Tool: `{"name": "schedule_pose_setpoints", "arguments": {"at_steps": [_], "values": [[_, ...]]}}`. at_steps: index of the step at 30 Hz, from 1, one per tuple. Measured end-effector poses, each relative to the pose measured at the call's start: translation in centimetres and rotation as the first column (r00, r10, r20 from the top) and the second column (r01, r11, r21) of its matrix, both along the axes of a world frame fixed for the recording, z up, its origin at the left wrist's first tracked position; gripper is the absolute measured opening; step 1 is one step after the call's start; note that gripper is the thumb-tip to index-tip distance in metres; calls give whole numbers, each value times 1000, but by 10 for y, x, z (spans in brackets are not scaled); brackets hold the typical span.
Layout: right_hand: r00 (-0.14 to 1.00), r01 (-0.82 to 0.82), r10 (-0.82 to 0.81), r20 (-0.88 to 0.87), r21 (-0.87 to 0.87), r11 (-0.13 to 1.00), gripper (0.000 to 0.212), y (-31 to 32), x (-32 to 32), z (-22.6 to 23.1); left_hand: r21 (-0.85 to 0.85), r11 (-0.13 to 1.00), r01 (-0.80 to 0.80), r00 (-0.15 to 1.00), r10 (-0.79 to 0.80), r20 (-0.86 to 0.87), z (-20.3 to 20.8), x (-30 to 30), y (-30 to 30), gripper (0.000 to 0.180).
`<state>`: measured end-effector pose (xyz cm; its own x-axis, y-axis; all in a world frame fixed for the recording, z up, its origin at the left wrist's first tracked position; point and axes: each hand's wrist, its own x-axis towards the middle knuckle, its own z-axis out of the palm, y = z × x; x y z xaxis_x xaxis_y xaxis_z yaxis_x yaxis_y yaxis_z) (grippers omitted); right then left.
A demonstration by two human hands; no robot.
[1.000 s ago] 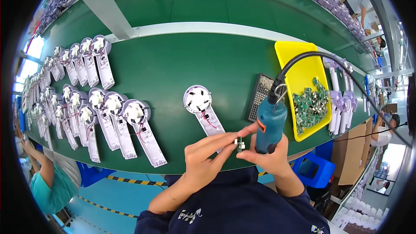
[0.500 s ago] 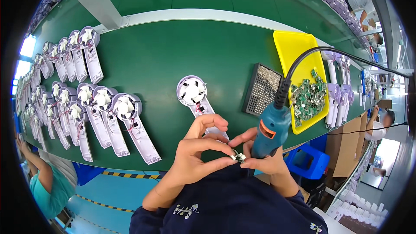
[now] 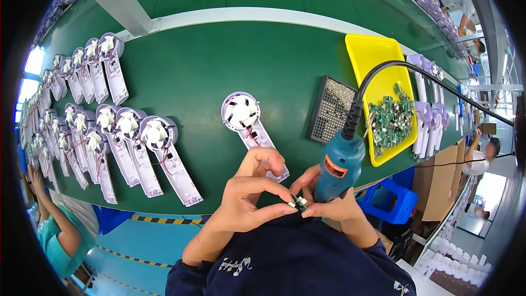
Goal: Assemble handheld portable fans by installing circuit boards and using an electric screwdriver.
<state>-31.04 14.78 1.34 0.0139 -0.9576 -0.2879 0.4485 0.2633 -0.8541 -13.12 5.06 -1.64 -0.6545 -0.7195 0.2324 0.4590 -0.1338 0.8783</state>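
Note:
A small green circuit board [image 3: 299, 203] with white connectors is pinched between the thumb and forefinger of my left hand [image 3: 249, 189]. My right hand [image 3: 335, 207] is wrapped round a teal corded electric screwdriver [image 3: 341, 167], and its thumb tip touches or nearly touches the board's right side. Just beyond my hands lies a pale lilac handheld fan housing [image 3: 257, 134], its inside showing, with a white fan rotor [image 3: 241, 111] and red and black wires. My left hand hides part of the handle. The screwdriver's tip cannot be seen.
Rows of similar fan housings [image 3: 156, 134] lie at left. A dark block of small screws [image 3: 331, 109] stands right of centre, beside a yellow tray [image 3: 372, 57] of circuit boards [image 3: 392, 123]. The screwdriver's cable [image 3: 405, 62] arches right. A co-worker's arm [image 3: 57, 219] shows at left.
The circuit board has turned slightly between my fingers and shows more of its green face. My right hand and the screwdriver have shifted slightly left.

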Motion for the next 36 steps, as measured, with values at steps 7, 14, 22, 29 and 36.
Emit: {"name": "schedule_pose_setpoints", "arguments": {"at_steps": [7,14,22,29,36], "values": [[1000,29,-29,-1,-24,999,60,0,1,-3,-2,1000,7,1000,-7,-16,-5,-1,0,17],[998,50,-51,34,24,998,60,2,8,-4,176,982,66,997,-57,-56,-3,1,4,19],[995,101,-101,-9,19,995,59,3,14,-4,231,969,84,996,-72,-60,-4,3,3,18],[988,147,-145,50,-26,989,50,0,2,-12,5,994,-114,977,111,182,8,10,4,32],[971,212,-208,-117,24,977,48,-20,-14,-17,-736,651,-187,464,719,518,0,3,-18,60]]}}
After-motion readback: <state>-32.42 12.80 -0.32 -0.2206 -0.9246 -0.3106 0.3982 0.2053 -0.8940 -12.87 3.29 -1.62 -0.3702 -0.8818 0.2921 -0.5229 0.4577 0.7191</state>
